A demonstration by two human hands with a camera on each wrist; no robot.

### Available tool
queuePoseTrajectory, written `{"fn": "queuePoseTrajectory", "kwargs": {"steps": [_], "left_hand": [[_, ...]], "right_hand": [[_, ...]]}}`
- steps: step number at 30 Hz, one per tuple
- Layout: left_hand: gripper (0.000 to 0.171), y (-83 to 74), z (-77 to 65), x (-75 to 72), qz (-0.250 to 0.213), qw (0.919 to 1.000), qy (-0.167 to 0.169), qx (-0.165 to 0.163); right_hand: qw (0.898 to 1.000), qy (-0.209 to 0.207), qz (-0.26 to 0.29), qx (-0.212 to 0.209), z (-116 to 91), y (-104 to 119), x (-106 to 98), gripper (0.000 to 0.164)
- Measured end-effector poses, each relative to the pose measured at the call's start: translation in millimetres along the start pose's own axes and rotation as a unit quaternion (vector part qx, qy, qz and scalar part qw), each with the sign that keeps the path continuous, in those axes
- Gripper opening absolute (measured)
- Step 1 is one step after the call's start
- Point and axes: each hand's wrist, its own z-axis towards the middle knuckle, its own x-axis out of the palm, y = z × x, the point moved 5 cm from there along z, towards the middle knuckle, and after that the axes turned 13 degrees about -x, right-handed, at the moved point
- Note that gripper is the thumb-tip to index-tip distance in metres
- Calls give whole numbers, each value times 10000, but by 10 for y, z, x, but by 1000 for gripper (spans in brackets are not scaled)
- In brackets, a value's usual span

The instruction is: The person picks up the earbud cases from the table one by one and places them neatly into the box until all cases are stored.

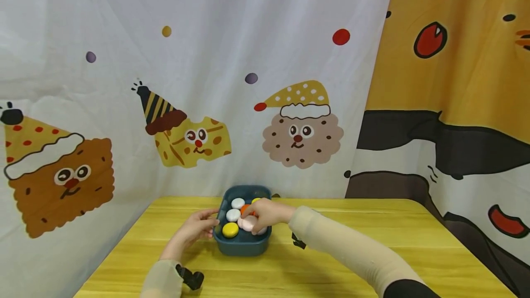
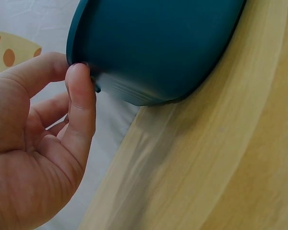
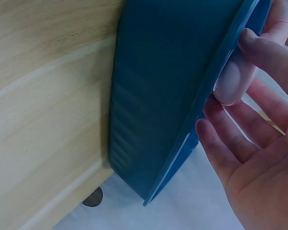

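A dark teal plastic bin (image 1: 242, 248) with rounded corners sits on the table, holding several smooth round discs. My left hand (image 1: 198, 225) pinches the bin's left rim between thumb and index finger, as the left wrist view also shows. Over the bin's right side, my right hand (image 1: 269, 213) holds a pale pink disc (image 3: 233, 81) between thumb and fingers, just at the rim. Inside lie a yellow disc (image 1: 230, 230) at the near left, white discs (image 1: 233, 215) behind it, and an orange disc (image 1: 245, 208), partly covered by the right hand.
The yellow wood-grain table (image 1: 372, 252) extends to both sides of the bin. A white cloth with cartoon prints (image 1: 248, 26) hangs right behind the table's far edge. Black wrist mounts (image 1: 190, 277) stick out from the sleeves.
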Motion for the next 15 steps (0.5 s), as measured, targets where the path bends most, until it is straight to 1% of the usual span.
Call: {"fn": "queuePoseTrajectory", "kwargs": {"steps": [6, 15], "left_hand": [[55, 18, 21, -14, -16, 10000, -16, -29], [57, 18, 4, -10, 38, 9999, 109, 35]], "right_hand": [[9999, 57, 87, -21, 50, -6, 50, 49], [9988, 173, 294, 358, 108, -30, 135, 48]]}}
